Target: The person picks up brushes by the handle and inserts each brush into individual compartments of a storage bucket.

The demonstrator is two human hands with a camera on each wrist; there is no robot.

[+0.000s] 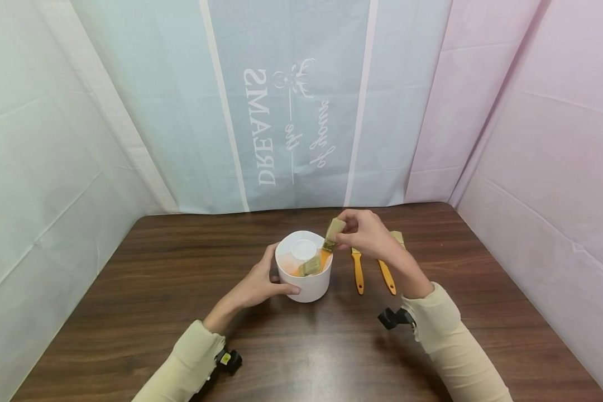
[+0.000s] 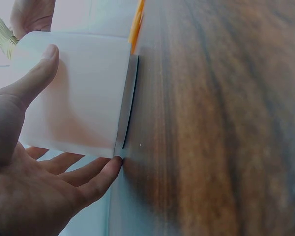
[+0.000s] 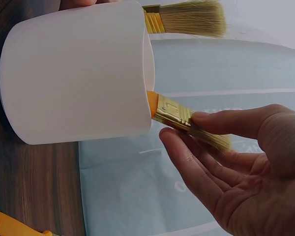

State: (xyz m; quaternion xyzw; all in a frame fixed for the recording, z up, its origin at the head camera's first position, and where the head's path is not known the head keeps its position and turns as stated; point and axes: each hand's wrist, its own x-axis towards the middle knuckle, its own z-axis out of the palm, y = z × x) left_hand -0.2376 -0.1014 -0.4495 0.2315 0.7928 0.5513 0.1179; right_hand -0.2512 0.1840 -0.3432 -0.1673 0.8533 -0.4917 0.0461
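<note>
My left hand (image 1: 258, 285) grips the side of a white round container (image 1: 309, 290), thumb on the near wall and fingers around the far side. At the container's right rim, my right hand (image 1: 369, 233) pinches a flat paintbrush (image 3: 173, 112) between thumb and fingers near its metal band and bristles. This brush stands bristles up, its orange handle down inside the container. A second paintbrush (image 1: 310, 266) leans in the container, bristles over the near rim; its handle is mostly hidden by the wall.
Right of the container, two paintbrushes with yellow-orange handles, one left (image 1: 359, 273) and one right (image 1: 388, 278), lie on the dark wooden table (image 1: 191, 312). The right arm partly covers them. A printed cloth (image 1: 291, 33) hangs behind the table, with pale cloth at both sides.
</note>
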